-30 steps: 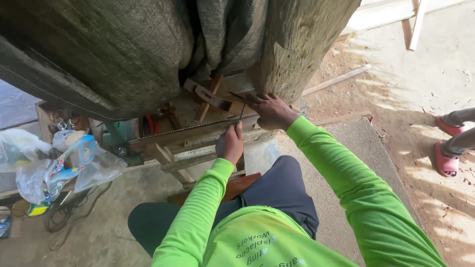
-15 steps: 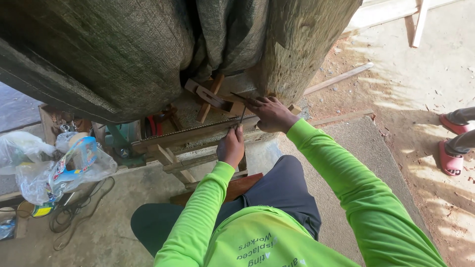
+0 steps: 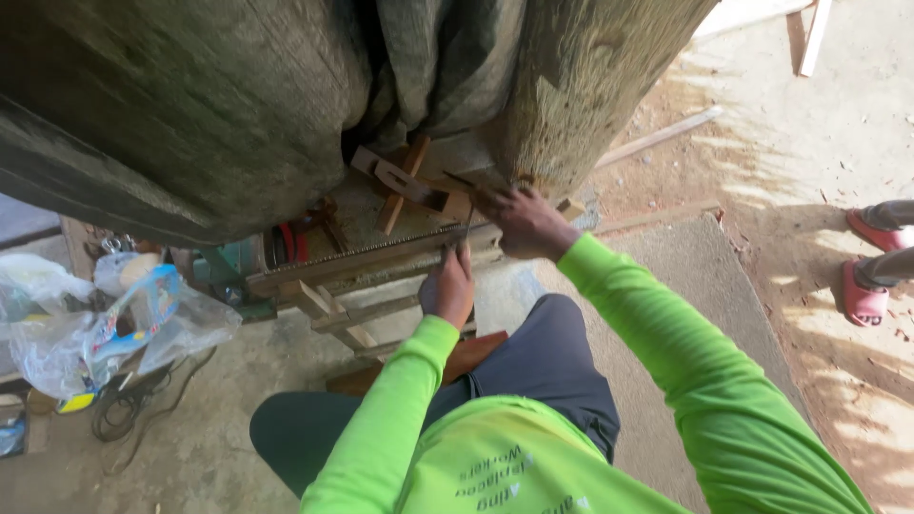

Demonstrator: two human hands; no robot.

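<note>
A thin dark metal rod (image 3: 465, 233) is held upright above the wooden frame (image 3: 371, 257). It is pinched by the left hand (image 3: 450, 286); the right hand (image 3: 524, 221) is closed loosely near its top.

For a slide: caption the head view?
Left hand and right hand work a saw blade clamped in a wooden frame.

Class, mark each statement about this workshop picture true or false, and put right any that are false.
1. The person wears bright green long sleeves. True.
2. The left hand rests at the toothed saw blade. True.
3. The clear plastic bag lies to the right of the person. False: it lies to their left.
4. The sandals at the right edge are blue. False: they are pink.
5. The right hand reaches towards the wooden pieces. True.
</note>
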